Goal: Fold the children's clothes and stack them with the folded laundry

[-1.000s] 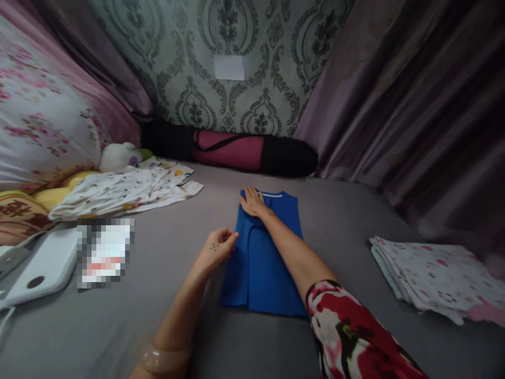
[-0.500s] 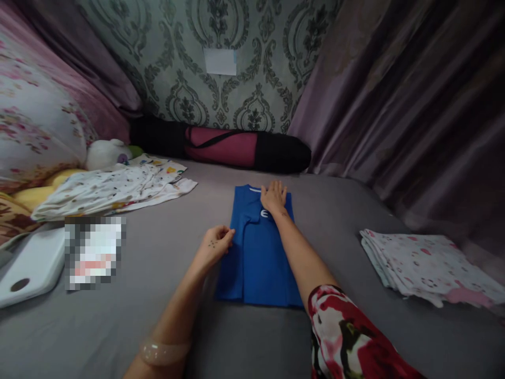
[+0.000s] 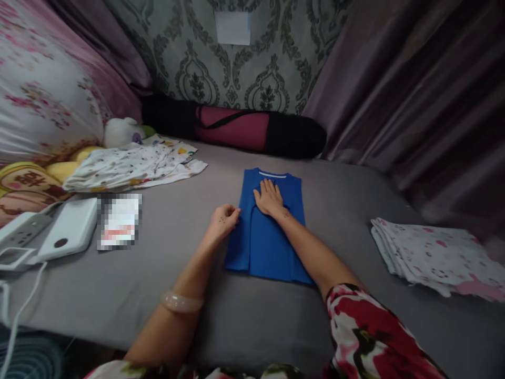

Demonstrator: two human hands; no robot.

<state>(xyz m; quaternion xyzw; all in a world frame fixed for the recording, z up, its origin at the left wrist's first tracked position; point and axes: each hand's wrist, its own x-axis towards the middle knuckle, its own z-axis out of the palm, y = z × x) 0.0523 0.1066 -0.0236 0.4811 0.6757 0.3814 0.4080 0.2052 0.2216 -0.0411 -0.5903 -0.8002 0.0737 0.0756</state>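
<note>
A person's two bare arms reach forward over a grey bed seen from above; at the centre of the frame lies a blue shirt, folded into a narrow upright rectangle with its white-trimmed collar toward the top of the frame. The right hand lies flat on the upper middle of the shirt, fingers spread and palm down; half a second ago it pressed the cloth nearer the collar and further right, so it has slid inward and down, which reads as smoothing the fold flat. The left hand rests at the shirt's left edge, fingers curled in and pinching the folded edge, much as it did a second ago; a pale bangle circles that wrist. At the right edge of the frame sits a stack of folded printed cloths, well apart from the shirt; at the upper left lies a loose pile of patterned baby clothes; at the far left rests a white device; a dark rolled bag lies along the patterned wall at the top.
</note>
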